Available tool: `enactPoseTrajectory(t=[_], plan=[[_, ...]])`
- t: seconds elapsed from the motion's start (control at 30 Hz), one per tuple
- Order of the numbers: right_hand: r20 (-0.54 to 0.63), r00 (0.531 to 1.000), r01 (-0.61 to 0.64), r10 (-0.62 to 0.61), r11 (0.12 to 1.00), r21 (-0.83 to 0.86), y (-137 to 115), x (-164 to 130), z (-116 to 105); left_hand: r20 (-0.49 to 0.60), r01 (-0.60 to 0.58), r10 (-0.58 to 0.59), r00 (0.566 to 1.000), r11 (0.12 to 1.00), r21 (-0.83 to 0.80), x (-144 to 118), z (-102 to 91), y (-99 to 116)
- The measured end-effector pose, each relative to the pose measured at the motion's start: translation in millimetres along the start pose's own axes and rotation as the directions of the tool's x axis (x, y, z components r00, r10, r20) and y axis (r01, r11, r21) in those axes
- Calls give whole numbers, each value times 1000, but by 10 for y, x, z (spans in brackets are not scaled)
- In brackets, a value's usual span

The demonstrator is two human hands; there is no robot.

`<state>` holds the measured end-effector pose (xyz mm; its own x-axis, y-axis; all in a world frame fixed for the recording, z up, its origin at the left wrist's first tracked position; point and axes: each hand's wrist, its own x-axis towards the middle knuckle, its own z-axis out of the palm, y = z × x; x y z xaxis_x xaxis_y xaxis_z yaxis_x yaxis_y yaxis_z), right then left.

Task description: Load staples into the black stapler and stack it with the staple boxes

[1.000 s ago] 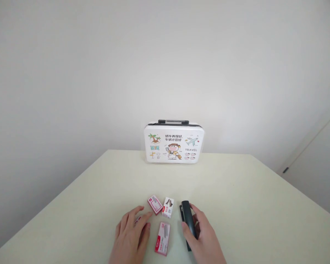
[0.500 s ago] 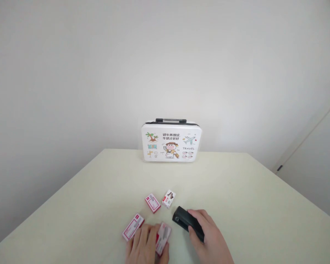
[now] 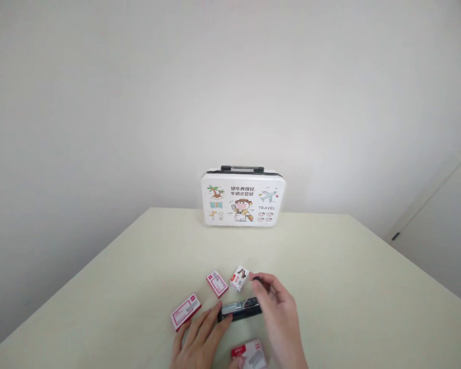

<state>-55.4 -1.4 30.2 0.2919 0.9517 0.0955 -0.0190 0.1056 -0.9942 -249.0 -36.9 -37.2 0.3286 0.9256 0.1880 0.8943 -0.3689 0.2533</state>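
A black stapler [image 3: 241, 310] lies on the table with its top raised, and the metal staple channel shows inside. My right hand [image 3: 280, 307] pinches the lifted top part at the stapler's right side. My left hand [image 3: 202, 335] holds the stapler's left end with its fingertips, while its thumb touches a red and white staple box [image 3: 253, 353] at the bottom edge. A longer red and white staple box [image 3: 186, 310] lies against the left hand's fingers. Behind the stapler are a smaller staple box [image 3: 217, 283] and a white box with a dark picture [image 3: 239, 278].
A white carry case [image 3: 244, 200] with cartoon prints and a black handle stands upright at the back of the pale table [image 3: 138, 266]. Behind it rises a plain wall [image 3: 230, 92].
The stapler has moved left and its top is now raised by my right hand. My left hand has shifted from the near staple box onto the stapler; that box now lies lower and further right.
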Motion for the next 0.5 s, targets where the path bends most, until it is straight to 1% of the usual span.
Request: enactPoseTrajectory(t=[0.07,0.1,0.13,0.2,0.3,0.37,0.4,0.43,0.47,0.5], plan=[[-123,989,-61,84,982,181,83,71,-200,24,-23,23,999,1000,-21,17,-30,-74],[-150,982,-76,112,971,228,135,95,-322,16,-23,23,1000,999,-24,23,-28,-98],[-149,979,-101,141,964,247,191,110,-453,4,-26,26,1000,999,-26,25,-17,-113],[-111,973,-174,201,961,214,302,109,-723,-13,-49,48,999,998,-33,20,22,-121],[-97,951,-290,295,955,59,416,36,-1068,-48,-60,59,997,998,-23,1,86,-87],[-75,937,-349,342,929,-124,444,-54,-1186,-96,-46,45,994,999,-10,-9,114,-45],[-31,932,-359,361,905,-227,450,-106,-1198,-116,-48,47,992,999,-7,-11,121,-24],[44,924,-347,381,880,-323,458,-158,-1176,-136,-51,50,989,999,-7,-10,124,-5],[141,906,-319,400,862,-394,472,-208,-1123,-155,-53,52,987,999,-5,-6,123,10],[247,876,-284,414,857,-429,496,-251,-1045,-169,-54,53,984,999,-3,-1,118,18]])
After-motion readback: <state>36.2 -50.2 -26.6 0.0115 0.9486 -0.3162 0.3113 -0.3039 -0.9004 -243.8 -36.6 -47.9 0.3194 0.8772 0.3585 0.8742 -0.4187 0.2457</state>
